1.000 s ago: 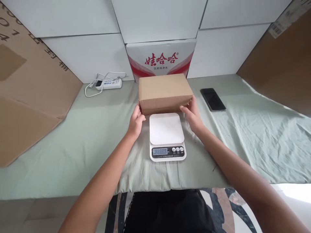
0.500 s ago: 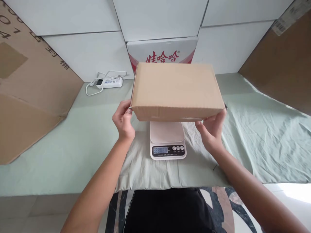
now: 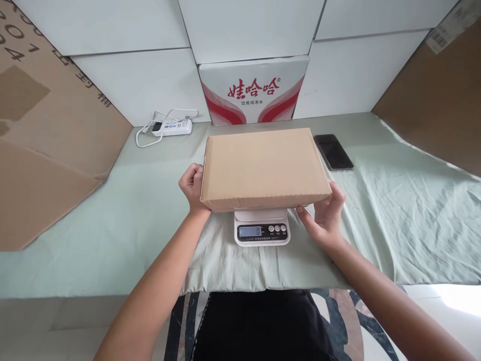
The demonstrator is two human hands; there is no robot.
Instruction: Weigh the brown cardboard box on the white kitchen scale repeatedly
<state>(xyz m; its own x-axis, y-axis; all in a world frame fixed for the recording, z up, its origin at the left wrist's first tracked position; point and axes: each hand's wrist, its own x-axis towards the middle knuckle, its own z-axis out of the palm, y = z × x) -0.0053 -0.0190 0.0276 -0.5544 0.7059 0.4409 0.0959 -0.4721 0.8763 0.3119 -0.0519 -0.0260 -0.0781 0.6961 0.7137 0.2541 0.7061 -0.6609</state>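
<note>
Both hands support a brown cardboard box (image 3: 263, 168) over a white digital kitchen scale (image 3: 262, 239). My left hand (image 3: 193, 188) grips the box's left side, fingers curled against it. At the front right corner my right hand (image 3: 325, 215) holds it from below, thumb near the lower front edge. The box hides most of the weighing plate, and I cannot tell whether it touches the plate. The scale's display is lit and appears to read 0, with round buttons to its right.
A black phone (image 3: 333, 152) lies behind the box to the right. A white power strip with a cable (image 3: 173, 127) is at the back left. Printed white carton (image 3: 253, 95) stands at the wall. Large cardboard panels (image 3: 56, 165) flank the green cloth (image 3: 150, 240).
Both hands have lowered the box toward the scale, uncovering the phone and more of the printed carton. The scale's display has gone from a row of 8s to what looks like 0.
</note>
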